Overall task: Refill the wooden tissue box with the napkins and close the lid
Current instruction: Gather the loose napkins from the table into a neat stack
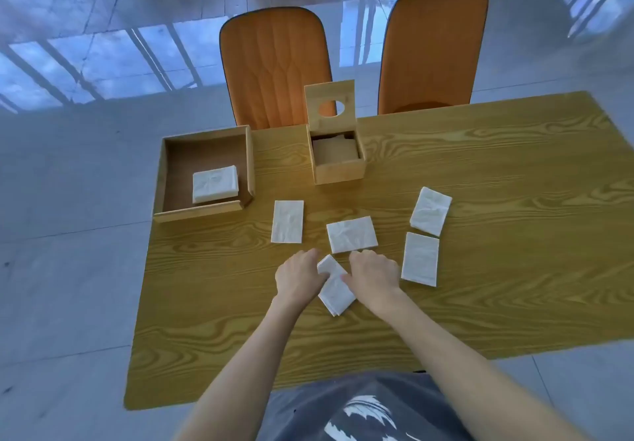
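A folded napkin [334,286], long axis slanted, is pinched on the surface between the fingers of the left hand [299,275] and right hand [372,274], well short of the open box [338,162] lying straight beyond it.
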The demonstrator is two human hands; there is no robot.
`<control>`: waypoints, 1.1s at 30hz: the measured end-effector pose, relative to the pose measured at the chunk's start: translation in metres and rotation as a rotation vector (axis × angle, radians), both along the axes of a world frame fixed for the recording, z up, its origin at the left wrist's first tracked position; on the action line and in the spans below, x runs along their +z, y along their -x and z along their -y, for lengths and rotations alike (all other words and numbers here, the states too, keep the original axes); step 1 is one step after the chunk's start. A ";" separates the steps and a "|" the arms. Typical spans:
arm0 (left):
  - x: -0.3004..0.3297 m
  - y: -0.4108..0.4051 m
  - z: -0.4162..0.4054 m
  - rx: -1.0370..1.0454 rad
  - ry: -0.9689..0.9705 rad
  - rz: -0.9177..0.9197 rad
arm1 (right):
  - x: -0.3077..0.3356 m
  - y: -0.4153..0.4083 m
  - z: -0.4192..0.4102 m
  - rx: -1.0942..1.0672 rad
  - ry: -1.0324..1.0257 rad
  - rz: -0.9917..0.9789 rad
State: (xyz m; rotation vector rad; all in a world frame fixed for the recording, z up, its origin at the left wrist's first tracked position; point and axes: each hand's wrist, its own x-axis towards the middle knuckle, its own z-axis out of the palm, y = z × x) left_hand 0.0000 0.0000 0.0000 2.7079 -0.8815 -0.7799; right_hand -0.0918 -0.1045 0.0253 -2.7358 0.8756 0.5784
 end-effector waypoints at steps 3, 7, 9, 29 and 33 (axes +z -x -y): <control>-0.004 0.001 0.000 0.013 -0.028 0.023 | -0.006 0.001 -0.001 -0.006 0.033 -0.008; -0.012 0.001 0.001 0.005 -0.063 -0.002 | -0.016 0.004 -0.002 -0.003 0.023 -0.039; -0.016 0.000 0.000 0.016 -0.068 0.004 | -0.021 0.007 -0.002 -0.009 0.020 -0.015; -0.028 0.010 -0.027 0.957 0.542 -0.833 | -0.036 -0.040 0.067 0.048 0.026 0.238; -0.030 0.010 -0.029 1.082 0.578 -0.900 | -0.042 -0.056 0.075 0.119 0.028 0.172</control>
